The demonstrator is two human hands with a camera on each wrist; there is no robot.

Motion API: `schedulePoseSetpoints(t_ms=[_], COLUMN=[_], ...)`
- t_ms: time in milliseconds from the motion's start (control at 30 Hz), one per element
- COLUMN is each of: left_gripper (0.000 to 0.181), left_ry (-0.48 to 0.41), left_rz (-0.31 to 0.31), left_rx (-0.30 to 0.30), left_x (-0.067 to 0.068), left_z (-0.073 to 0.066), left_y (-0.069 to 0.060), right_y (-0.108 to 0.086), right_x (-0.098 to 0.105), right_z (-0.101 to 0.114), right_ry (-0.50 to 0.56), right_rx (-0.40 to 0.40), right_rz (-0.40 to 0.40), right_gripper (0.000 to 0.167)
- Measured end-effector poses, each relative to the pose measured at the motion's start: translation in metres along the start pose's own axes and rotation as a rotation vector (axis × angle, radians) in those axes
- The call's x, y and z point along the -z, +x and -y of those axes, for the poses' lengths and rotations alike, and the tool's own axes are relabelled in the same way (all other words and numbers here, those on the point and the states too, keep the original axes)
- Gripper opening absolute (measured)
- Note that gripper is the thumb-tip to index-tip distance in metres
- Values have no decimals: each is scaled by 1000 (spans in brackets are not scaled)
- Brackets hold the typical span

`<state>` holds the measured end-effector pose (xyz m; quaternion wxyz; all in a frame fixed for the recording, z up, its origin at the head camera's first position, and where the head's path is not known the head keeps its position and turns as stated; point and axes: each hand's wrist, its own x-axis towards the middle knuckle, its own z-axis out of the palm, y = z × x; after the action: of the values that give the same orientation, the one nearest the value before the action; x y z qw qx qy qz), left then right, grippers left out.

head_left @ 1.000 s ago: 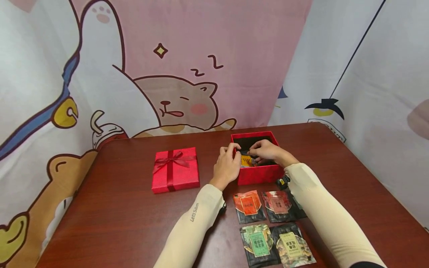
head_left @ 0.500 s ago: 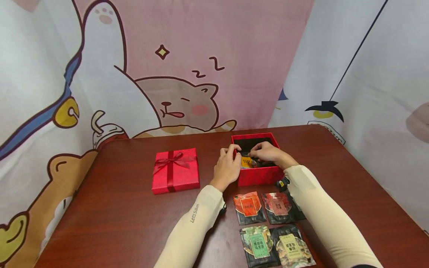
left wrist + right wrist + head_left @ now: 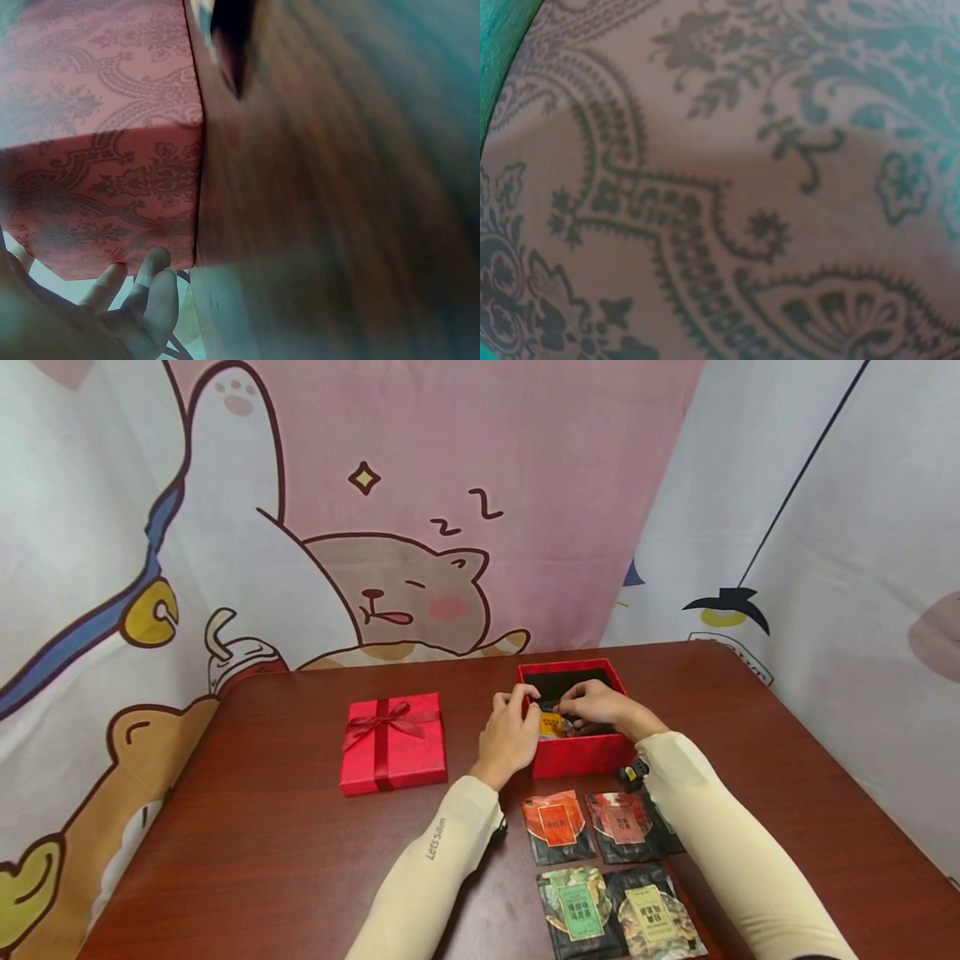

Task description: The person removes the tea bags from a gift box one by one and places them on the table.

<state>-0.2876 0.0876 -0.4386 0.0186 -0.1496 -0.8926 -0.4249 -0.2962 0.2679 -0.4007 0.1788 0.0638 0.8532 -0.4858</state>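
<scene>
An open red gift box [image 3: 581, 758] with a dark lining stands at the back of the table. My left hand [image 3: 512, 733] holds its left wall, fingertips bent at the rim. In the left wrist view, fingers [image 3: 154, 289] lie at the end of the box's patterned side [image 3: 105, 195]. My right hand [image 3: 596, 703] reaches inside, fingertips pinching the dark edge of a packet with a yellow label [image 3: 551, 724]. How much of that packet the fingers hold is partly hidden. Only the box's patterned wall [image 3: 682, 225] fills the right wrist view.
To the left lies the red lid [image 3: 393, 743] with a ribbon bow. In front of the box are flat packets: orange [image 3: 558, 827], red [image 3: 621, 825], green [image 3: 579, 910] and cream [image 3: 654, 910]. Another is partly under the right forearm. A patterned cloth [image 3: 420, 585] hangs behind the table.
My right hand's fingers have shifted very slightly inside the box. The left hand stays at the box's left wall, and the lid and laid-out packets have not moved.
</scene>
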Motion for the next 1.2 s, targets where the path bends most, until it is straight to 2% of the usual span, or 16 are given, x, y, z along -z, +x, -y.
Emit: schedulePoseSetpoints(t_ms=[433, 667, 900, 1033, 1200], left_gripper=[30, 28, 30, 30, 29], left_ry=[-4, -8, -9, -14, -13], left_rz=[7, 8, 12, 17, 10], left_rx=[1, 3, -5, -3, -1], left_x=[1, 1, 2, 2, 1], left_z=[-1, -1, -1, -1, 0], left_y=[1, -1, -1, -1, -1], right_y=[3, 2, 1, 2, 3], right_x=[2, 0, 2, 2, 1], right_z=[-2, -1, -1, -2, -1], right_ry=[58, 17, -74, -81, -35], right_rx=[22, -9, -9, -19, -25], right_rz=[77, 17, -62, -55, -14], right_gripper=[49, 49, 52, 54, 53])
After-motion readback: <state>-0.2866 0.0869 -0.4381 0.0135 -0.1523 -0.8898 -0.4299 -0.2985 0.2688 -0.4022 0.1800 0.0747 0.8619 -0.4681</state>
